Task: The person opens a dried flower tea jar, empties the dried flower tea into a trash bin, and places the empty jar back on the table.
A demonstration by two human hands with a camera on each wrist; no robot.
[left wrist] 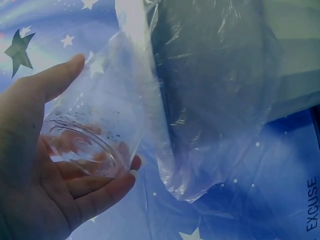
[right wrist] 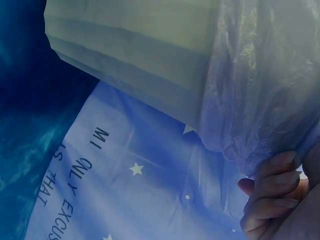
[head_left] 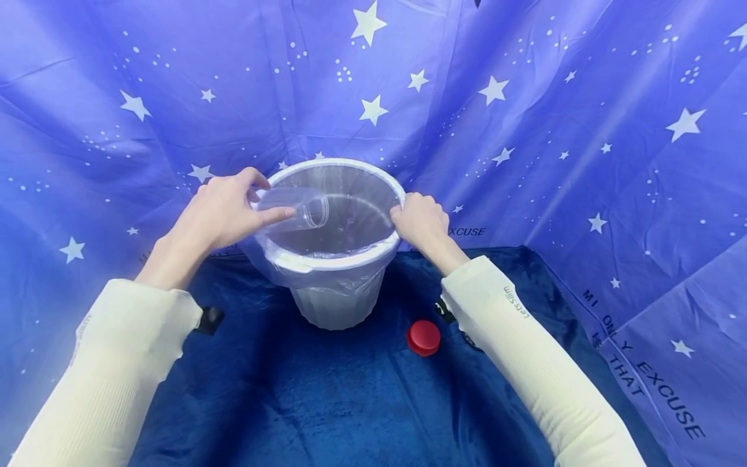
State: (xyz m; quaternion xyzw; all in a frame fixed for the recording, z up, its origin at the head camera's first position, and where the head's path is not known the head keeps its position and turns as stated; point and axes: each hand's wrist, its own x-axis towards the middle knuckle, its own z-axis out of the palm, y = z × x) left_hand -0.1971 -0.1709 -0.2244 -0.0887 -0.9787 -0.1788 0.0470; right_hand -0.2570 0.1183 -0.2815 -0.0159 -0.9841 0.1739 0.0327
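A clear plastic jar (head_left: 292, 206) lies tilted on its side over the left rim of a white trash can (head_left: 338, 301), its open mouth facing the can's inside. My left hand (head_left: 224, 206) grips it around the base end, thumb along the near side; the left wrist view shows the jar's round base (left wrist: 82, 145) between thumb and fingers. A thin clear liner bag (left wrist: 215, 90) is folded over the can's rim. My right hand (head_left: 421, 219) holds the rim and liner at the right side, its fingers (right wrist: 275, 185) curled there. The can stands upright.
A round red lid (head_left: 423, 338) lies on the dark blue cloth (head_left: 338, 395), to the right of the can and near the right sleeve. Behind and at the right hangs a purple-blue star-printed curtain (head_left: 543, 194).
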